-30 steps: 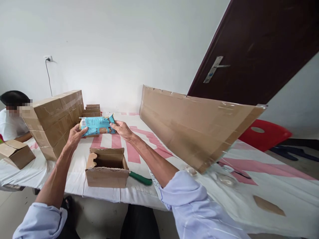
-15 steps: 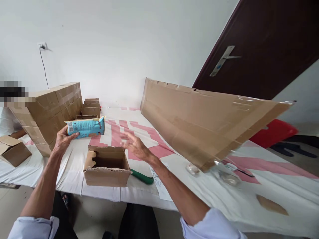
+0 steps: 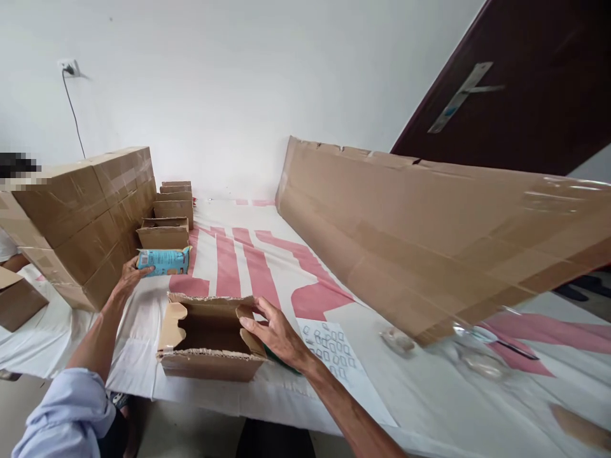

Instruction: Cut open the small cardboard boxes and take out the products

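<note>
Head view: your left hand grips the blue packet, your right hand the open box by its right edge; press lightly, creasing neither.

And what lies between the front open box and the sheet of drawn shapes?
In the head view: the right hand, touching the box, and a partly hidden green object.
</note>
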`<state>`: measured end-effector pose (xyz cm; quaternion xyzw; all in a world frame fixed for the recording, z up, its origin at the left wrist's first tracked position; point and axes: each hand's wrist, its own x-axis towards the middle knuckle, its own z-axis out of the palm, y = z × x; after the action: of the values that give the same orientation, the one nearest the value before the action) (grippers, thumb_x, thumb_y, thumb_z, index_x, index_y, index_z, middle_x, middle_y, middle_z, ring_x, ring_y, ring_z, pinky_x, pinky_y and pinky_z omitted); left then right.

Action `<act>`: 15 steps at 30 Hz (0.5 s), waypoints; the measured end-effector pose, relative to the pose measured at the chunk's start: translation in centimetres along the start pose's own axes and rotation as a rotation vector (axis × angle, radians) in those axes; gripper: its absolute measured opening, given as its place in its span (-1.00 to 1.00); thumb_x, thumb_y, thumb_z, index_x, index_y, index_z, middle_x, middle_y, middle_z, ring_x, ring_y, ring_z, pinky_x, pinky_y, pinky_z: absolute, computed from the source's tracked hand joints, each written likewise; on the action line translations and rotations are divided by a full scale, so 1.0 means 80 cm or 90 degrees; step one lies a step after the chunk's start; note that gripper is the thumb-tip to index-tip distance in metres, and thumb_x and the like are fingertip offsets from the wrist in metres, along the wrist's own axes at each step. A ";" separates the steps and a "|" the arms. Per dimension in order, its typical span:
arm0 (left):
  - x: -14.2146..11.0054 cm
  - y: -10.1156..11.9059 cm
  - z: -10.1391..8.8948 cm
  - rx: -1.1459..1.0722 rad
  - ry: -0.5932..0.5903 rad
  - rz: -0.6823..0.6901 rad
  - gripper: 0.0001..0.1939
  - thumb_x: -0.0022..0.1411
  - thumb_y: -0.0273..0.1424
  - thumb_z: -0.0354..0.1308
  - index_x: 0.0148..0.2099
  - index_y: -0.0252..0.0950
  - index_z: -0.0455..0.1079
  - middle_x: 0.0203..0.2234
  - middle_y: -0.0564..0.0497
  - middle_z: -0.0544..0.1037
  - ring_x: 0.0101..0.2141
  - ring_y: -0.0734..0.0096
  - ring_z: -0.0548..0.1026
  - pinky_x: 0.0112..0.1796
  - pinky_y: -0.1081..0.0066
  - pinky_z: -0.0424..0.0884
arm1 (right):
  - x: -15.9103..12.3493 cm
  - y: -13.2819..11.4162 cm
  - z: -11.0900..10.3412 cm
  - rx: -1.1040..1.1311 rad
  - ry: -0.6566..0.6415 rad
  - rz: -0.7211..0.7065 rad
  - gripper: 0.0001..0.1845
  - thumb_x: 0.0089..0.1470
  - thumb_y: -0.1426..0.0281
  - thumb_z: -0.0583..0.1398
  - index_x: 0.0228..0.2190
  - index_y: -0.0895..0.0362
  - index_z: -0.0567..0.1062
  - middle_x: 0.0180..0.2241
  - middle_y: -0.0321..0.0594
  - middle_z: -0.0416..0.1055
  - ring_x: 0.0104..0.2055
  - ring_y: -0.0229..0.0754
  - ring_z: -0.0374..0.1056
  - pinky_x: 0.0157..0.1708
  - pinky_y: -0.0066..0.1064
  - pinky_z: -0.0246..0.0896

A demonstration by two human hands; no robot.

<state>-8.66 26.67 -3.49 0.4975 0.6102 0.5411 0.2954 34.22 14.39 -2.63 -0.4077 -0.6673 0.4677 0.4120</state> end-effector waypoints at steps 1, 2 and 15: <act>0.019 0.001 -0.001 0.015 0.010 0.006 -0.22 -0.39 0.03 0.61 -0.14 -0.32 0.59 -0.30 -0.08 0.68 -0.24 0.03 0.63 -0.16 0.13 0.57 | -0.001 -0.001 0.001 -0.001 0.001 0.005 -0.65 0.19 0.12 0.31 -0.07 0.06 0.53 0.07 -0.05 0.60 0.18 0.05 0.49 0.04 -0.17 0.48; 0.035 0.001 -0.002 0.033 0.023 0.014 -0.18 -0.38 0.00 0.62 -0.07 -0.32 0.58 -0.24 -0.10 0.69 -0.16 -0.03 0.64 -0.10 0.11 0.57 | -0.003 -0.001 0.002 -0.003 0.004 0.011 -0.64 0.19 0.13 0.31 -0.06 0.06 0.53 0.08 -0.04 0.60 0.19 0.06 0.49 0.05 -0.17 0.48; 0.006 -0.073 0.049 0.229 -0.098 0.069 -0.59 0.33 -0.15 0.39 0.10 -0.29 0.56 0.10 -0.20 0.62 0.14 -0.04 0.56 0.21 -0.13 0.44 | 0.013 0.045 0.017 -0.022 0.120 -0.022 -0.63 0.24 0.05 0.21 -0.34 0.10 0.53 -0.36 -0.22 0.54 -0.33 -0.13 0.41 -0.34 -0.36 0.33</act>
<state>-7.00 28.99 -9.94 0.6140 0.6451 0.3992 0.2182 33.19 15.83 -6.23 -0.4456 -0.6405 0.4085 0.4735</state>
